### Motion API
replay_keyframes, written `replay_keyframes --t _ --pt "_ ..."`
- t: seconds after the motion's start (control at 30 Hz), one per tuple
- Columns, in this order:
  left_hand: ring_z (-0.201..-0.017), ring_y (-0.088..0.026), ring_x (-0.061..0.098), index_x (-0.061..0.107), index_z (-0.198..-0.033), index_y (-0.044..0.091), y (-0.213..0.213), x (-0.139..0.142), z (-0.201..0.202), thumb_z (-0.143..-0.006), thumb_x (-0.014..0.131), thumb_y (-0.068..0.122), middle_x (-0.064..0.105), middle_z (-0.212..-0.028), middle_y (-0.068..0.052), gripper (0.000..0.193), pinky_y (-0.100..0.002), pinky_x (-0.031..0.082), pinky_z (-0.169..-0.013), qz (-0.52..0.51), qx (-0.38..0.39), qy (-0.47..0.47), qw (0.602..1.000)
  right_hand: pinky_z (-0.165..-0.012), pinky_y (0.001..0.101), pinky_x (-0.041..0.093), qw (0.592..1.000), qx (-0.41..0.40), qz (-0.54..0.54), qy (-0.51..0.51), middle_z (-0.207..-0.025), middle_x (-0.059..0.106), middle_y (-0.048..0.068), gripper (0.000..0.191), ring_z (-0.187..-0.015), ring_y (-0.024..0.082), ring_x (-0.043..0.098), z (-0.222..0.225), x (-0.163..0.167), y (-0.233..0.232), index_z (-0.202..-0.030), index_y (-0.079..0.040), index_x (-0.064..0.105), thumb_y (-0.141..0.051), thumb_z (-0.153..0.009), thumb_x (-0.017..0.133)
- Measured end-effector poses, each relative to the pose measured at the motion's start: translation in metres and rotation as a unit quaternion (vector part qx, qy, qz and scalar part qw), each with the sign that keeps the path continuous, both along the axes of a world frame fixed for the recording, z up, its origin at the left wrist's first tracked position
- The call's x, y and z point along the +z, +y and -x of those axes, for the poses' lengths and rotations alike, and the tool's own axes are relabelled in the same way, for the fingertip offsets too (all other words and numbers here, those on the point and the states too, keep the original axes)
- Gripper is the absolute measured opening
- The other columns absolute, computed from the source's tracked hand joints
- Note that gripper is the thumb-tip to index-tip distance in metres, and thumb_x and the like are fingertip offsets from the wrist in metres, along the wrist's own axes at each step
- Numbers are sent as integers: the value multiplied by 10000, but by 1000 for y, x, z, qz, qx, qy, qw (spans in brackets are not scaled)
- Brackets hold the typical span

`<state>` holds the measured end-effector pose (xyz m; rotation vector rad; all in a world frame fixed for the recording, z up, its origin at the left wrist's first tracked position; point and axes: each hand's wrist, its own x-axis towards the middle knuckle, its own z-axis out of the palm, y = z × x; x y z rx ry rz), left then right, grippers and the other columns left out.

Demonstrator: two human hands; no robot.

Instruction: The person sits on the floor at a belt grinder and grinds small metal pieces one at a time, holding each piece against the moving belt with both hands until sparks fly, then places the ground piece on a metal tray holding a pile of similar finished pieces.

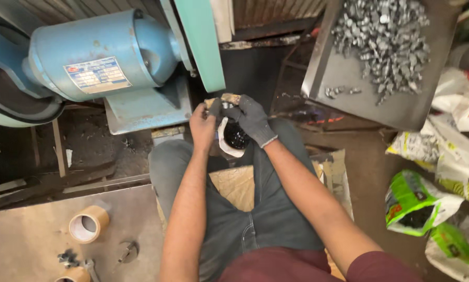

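Note:
I sit with both arms stretched out over my knees. My left hand [202, 125], bare, and my right hand [251, 119], in a dark grey glove, together pinch a short brownish strip [227, 98] between them, close below the teal machine guard [199, 42]. Just under my hands a white cup or bag [233, 137] with dark small pieces in it rests between my knees. What exactly the strip is, I cannot tell.
A blue electric motor [99, 52] sits at the upper left. A grey metal tray [370, 99] with a heap of several small silvery parts stands upper right. Printed plastic bags [417, 201] lie at the right. Tape rolls [88, 224] rest on a metal plate lower left.

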<state>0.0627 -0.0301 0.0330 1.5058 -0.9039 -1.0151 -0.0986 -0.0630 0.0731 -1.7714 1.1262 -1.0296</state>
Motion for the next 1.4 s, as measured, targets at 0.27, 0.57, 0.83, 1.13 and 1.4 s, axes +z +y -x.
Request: replay_keyframes --t 0.27,0.57,0.83,1.13,1.4 --pt "-1034 -207 735 658 -1351 -26 -8 -38 8 -905 524 134 752 -1167 -155 492 -323 594 -864 -47 -70 114 990 -815 279 555 944 -70 -265 -187 -1044 750 58 296 -923 114 682 9 -25 -22 -1147 -28 723 -177 -892 748" --pt "-1559 -282 280 323 -1573 69 4 -38 19 -949 524 471 366 -1642 -95 769 -581 265 -1232 2 -125 495 860 -703 267 496 913 -64 -292 -279 -992 682 19 304 -811 90 607 -11 -21 -52 -1202 -26 646 -206 -962 694" --pt "-928 -227 696 692 -1346 57 24 -19 -4 -936 537 164 771 -1105 -84 451 -374 559 -823 -136 -149 140 969 -1032 348 525 998 -58 -19 6 -1217 749 69 207 -1161 213 709 106 -8 -27 -1153 -73 753 -161 -968 720" --pt "-1001 -366 713 631 -1328 113 12 -5 34 -874 686 303 742 -1040 -198 495 -433 540 -863 -162 -385 -242 876 -899 472 513 892 -71 52 443 -1116 716 135 314 -1020 358 663 288 3 -61 -1198 -185 726 -85 -911 643" --pt "-1091 -342 713 652 -1338 87 9 -32 52 -957 563 127 738 -1183 -165 393 -397 553 -957 -60 -299 51 951 -1013 375 510 970 -206 60 111 -1263 673 120 319 -1167 257 657 185 24 -57 -1274 -82 627 -143 -962 598"
